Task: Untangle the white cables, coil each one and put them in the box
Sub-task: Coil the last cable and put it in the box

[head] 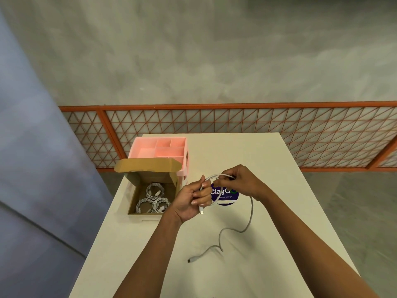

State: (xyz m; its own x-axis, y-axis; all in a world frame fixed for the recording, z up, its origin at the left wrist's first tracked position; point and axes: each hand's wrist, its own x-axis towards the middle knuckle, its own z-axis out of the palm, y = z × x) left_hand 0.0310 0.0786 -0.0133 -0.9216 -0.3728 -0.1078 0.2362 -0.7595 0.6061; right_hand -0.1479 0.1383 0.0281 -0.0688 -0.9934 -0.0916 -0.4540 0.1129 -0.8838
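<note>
A white cable (249,220) is held in both hands above the white table (268,160). My left hand (193,201) grips a loop of it, with one plug sticking out below the fist. My right hand (240,181) pinches the top of the same loop. The cable's free length trails down and to the right, then curls back to a plug lying on the table near me. At the left, an open cardboard box (137,198) holds three coiled white cables (153,201).
A pink compartment organiser (159,150) stands just behind the box. A round purple sticker (225,195) lies on the table under my hands. An orange lattice fence (236,123) runs behind the table. The table's left edge is close to the box.
</note>
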